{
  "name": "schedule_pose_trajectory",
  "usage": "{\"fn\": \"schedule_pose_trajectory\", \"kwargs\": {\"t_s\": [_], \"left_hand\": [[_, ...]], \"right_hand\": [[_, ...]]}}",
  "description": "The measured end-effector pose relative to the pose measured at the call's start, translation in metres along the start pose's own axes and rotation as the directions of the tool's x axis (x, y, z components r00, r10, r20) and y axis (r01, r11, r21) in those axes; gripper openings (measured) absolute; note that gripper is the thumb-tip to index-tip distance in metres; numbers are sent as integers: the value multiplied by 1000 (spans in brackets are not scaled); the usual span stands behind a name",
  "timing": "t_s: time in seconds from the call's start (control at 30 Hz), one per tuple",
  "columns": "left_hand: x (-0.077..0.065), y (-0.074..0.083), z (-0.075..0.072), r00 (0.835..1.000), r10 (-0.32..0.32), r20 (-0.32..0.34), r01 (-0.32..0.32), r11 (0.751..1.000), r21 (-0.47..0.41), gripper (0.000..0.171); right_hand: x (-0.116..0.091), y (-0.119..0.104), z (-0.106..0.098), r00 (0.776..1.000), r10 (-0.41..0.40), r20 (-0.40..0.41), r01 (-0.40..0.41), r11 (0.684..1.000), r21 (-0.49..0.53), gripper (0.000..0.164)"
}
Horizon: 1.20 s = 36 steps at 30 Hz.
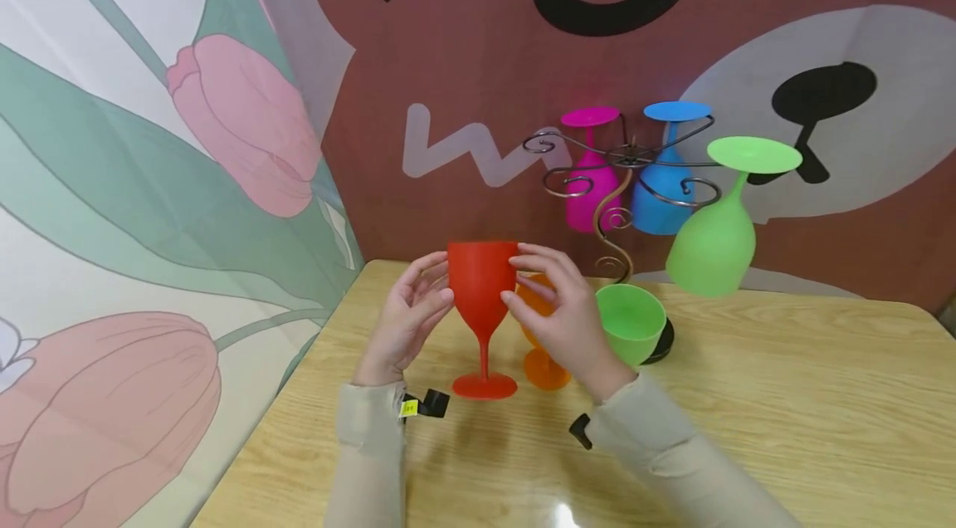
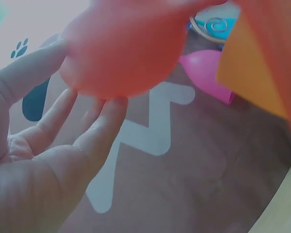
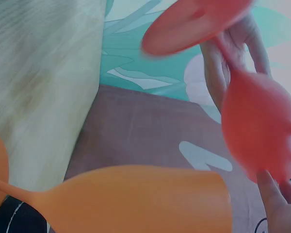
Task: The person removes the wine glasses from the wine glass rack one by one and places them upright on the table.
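Left hand (image 1: pixel 403 322), right hand (image 1: pixel 573 319) pinch red goblet's (image 1: pixel 481 287) bowl from opposite sides — likely to balance it upright — above table (image 1: pixel 784 395), nearer left edge than right; orange goblet (image 3: pixel 140 201) stands near.

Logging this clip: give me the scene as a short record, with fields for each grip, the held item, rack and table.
Held item: red goblet, upright
Left grip: thumb and fingers on one side of its bowl
Right grip: thumb and fingers on the opposite side
Rack: pink goblet, blue goblet and green goblet, all hanging upside down
Table: orange goblet, upright; green cup, mouth up
Unclear: whether the green cup has a stem
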<state>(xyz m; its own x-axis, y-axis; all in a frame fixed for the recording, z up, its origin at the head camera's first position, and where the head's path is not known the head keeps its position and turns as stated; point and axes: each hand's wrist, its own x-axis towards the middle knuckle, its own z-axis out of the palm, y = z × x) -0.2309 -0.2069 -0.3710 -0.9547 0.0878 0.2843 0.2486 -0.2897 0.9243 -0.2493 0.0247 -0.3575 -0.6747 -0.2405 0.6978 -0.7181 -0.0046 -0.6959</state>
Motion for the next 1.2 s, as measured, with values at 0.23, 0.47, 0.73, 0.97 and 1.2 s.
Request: {"fn": "schedule_pose_trajectory", "kwargs": {"t_s": [0.23, 0.47, 0.73, 0.97, 1.2], "left_hand": [[-2, 2, -4, 999, 19, 40, -21, 999, 47, 58], [-6, 2, -13, 993, 13, 116, -23, 996, 88, 66], [-4, -7, -23, 984, -35, 172, 11, 990, 142, 73], [-1, -19, -32, 973, -71, 219, 35, 986, 164, 74], [0, -27, -37, 972, -117, 206, 76, 978, 196, 74]], "right_hand": [[-11, -2, 10, 999, -14, -50, 11, 998, -55, 51], [-26, 1, 23, 996, -61, -72, 56, 996, -67, 60], [-36, 4, 32, 994, 1, -108, -13, 994, -108, 62], [-46, 8, 37, 990, 27, -135, -45, 990, -136, 58], [-52, 13, 42, 986, 29, -164, -59, 982, -177, 57]]}}
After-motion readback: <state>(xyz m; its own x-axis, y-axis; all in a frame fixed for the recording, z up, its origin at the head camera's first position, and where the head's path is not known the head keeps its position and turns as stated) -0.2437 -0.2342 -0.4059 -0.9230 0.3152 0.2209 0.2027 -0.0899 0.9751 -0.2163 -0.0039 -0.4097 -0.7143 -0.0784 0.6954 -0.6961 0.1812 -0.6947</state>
